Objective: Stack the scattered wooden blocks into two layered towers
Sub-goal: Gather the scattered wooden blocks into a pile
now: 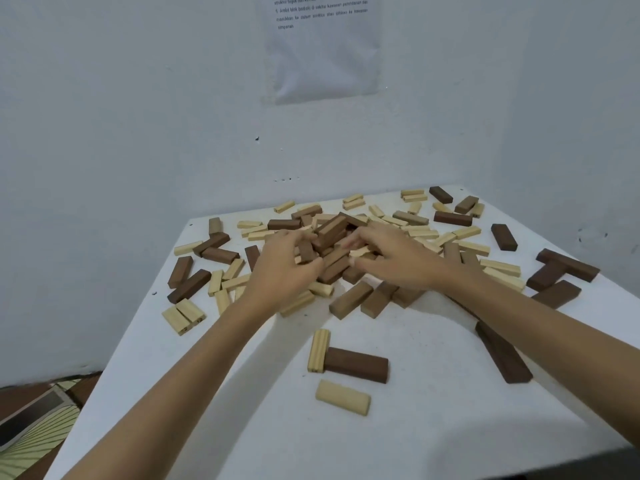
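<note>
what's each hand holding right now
Left hand: curled round a brown block in the pile.
Right hand: fingers down in the same pile; grip cannot be told.

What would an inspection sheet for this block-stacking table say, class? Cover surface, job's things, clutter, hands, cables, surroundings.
Surface: white table, no tower started.
Job's things: wooden blocks, light and dark, scattered; heap mid-table.
Clutter: nothing seen.
Hands: left hand curls round a brown block in the heap; right hand reaches in, grip unclear.
Cables: nothing seen.
Surroundings: white wall with a printed sheet; patterned floor lower left.
</note>
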The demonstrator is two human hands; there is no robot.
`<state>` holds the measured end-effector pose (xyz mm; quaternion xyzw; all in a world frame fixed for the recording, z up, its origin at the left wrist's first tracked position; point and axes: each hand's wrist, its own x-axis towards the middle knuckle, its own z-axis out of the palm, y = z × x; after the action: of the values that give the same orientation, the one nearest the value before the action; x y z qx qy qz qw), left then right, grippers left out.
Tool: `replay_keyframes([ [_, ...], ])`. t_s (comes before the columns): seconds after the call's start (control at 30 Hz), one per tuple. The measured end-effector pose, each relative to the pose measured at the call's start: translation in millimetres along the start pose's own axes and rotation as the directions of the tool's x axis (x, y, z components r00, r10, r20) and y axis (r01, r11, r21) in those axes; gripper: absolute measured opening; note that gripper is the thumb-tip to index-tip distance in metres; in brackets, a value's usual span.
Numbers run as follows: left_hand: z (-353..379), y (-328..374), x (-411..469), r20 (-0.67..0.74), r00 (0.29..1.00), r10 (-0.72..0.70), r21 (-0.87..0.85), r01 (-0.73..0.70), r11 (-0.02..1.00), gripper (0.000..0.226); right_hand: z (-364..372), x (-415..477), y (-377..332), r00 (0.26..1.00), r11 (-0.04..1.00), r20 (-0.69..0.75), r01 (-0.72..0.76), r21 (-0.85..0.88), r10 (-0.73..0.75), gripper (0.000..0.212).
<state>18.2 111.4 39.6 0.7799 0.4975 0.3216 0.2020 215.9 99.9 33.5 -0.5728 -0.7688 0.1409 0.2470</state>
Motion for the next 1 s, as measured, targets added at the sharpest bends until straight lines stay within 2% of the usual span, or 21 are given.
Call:
replay_keyframes([
  [0.07, -1, 7, -28, 0.035, 0.998, 0.052, 0.026, -0.053, 0.998, 0.033, -5, -23, 3, 0.987, 0.975, 0.162, 0.033, -0.22, 0.003, 0.039],
  [0.13, 1, 16, -57, 0.134, 0.987, 0.091, 0.056, -0.099, 0.994, 0.056, -7, -41, 7, 0.971, 0.934, 0.235, 0.058, -0.351, 0.029, 0.047],
  [0.23, 10, 24, -90, 0.304, 0.944, 0.131, 0.242, -0.209, 0.947, 0.072, -1, -54, 15, 0.967, 0.919, 0.254, 0.071, -0.389, 0.033, 0.059],
  [0.3, 19, 23, -103, 0.352, 0.928, 0.119, 0.335, -0.244, 0.91, 0.075, 3, -57, 17, 0.979, 0.923, 0.205, 0.095, -0.374, -0.017, 0.061],
  [0.37, 26, 20, -110, 0.327, 0.935, 0.135, 0.356, -0.254, 0.899, 0.075, 7, -59, 18, 0.985, 0.924, 0.151, 0.128, -0.361, -0.077, 0.063],
  [0.5, 39, 11, -115, 0.189, 0.965, 0.18, 0.423, -0.245, 0.872, 0.07, 15, -57, 14, 0.986, 0.873, 0.106, 0.166, -0.458, -0.132, 0.069],
  [0.57, 43, 10, -115, 0.128, 0.966, 0.223, 0.449, -0.257, 0.856, 0.062, 18, -54, 10, 0.987, 0.863, 0.06, 0.16, -0.478, -0.15, 0.063],
  [0.63, 44, 9, -115, 0.121, 0.962, 0.246, 0.446, -0.274, 0.852, 0.058, 25, -53, 6, 0.98, 0.857, -0.011, 0.168, -0.487, -0.199, 0.055],
  [0.77, 44, 7, -114, 0.105, 0.964, 0.243, 0.387, -0.265, 0.883, 0.053, 35, -57, 6, 0.964, 0.858, -0.128, 0.142, -0.494, -0.233, 0.057],
  [0.9, 43, 9, -114, 0.103, 0.948, 0.302, 0.347, -0.319, 0.882, 0.052, 35, -58, 0, 0.965, 0.899, -0.14, 0.146, -0.413, -0.221, 0.037],
  [1.0, 41, 9, -115, 0.034, 0.926, 0.376, 0.315, -0.367, 0.875, 0.048, 37, -60, -5, 0.954, 0.906, -0.168, 0.169, -0.387, -0.25, 0.027],
])
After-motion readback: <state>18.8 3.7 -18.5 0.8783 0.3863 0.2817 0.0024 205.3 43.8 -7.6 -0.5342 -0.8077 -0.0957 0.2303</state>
